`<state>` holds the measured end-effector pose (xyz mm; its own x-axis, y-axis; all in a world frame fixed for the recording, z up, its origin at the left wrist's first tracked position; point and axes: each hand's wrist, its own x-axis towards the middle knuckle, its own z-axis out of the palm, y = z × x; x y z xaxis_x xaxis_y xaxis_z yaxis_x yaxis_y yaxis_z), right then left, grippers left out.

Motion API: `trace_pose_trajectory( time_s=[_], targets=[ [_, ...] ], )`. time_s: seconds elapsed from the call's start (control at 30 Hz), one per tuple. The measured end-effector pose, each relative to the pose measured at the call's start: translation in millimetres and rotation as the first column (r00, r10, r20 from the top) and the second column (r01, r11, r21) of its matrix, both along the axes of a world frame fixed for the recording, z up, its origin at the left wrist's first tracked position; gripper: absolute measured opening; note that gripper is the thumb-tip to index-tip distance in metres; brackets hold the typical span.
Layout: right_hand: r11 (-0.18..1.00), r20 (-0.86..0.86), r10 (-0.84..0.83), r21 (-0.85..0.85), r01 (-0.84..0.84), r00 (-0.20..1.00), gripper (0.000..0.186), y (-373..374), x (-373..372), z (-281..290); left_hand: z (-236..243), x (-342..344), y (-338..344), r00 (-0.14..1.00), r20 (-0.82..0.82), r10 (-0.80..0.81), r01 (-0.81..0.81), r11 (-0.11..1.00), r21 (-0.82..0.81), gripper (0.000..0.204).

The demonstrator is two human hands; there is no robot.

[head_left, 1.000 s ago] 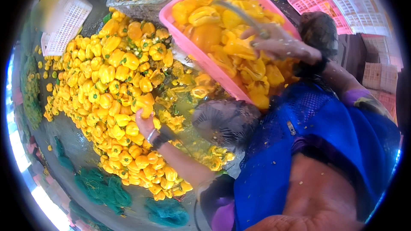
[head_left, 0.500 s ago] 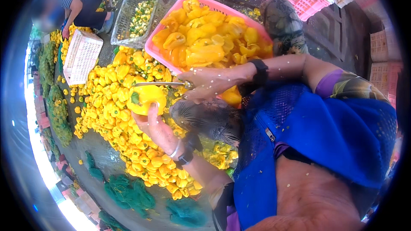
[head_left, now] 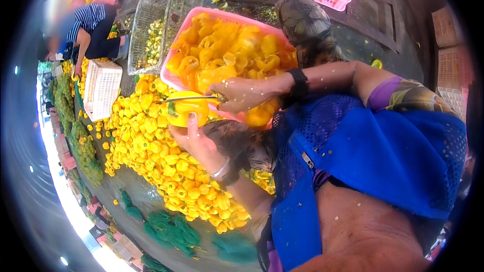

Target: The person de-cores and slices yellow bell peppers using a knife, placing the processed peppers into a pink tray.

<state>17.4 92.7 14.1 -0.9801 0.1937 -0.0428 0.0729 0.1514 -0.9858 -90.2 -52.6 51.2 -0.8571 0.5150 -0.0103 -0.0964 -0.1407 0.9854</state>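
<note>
My left hand (head_left: 201, 147) cups the yellow pepper (head_left: 187, 114), apparently steadying it under the knife (head_left: 191, 97) my right hand (head_left: 244, 94) clasps.

A whole yellow pepper (head_left: 190, 113) held in the left hand (head_left: 199, 143), a blade laid across it.
The left hand cups the pepper from below, thumb against its side, while the right hand (head_left: 242, 93) grips a thin knife (head_left: 194, 98) whose blade crosses the pepper's upper part; whether it has cut in cannot be told. Just beyond the right hand, a pink basket (head_left: 170, 81) holds opened yellow peppers (head_left: 227, 45). A large pile of yellow peppers (head_left: 151, 136) spreads over the floor on the left, with green netting (head_left: 171, 231) near its lower edge. A grey crate (head_left: 137, 30) of pale scraps (head_left: 155, 38) stands beside the basket; farther left, a co-worker (head_left: 91, 25) bends near a white crate (head_left: 103, 85).
</note>
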Motion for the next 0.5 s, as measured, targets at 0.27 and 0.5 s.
trace_pose_trajectory(
  time_s=[0.27,0.5],
  targets=[
    [1.0,-0.023,0.021,-0.023,-0.021,1.0,0.019,9,-2,-47,-13,39,23,0.791,-0.566,-0.234,0.017,0.933,-0.36,0.051],
    [0.973,-0.383,0.031,0.222,0.059,0.923,0.009,-2,-2,-56,-3,56,15,0.672,-0.699,-0.243,-0.392,0.684,-0.615,0.059]
  ],
)
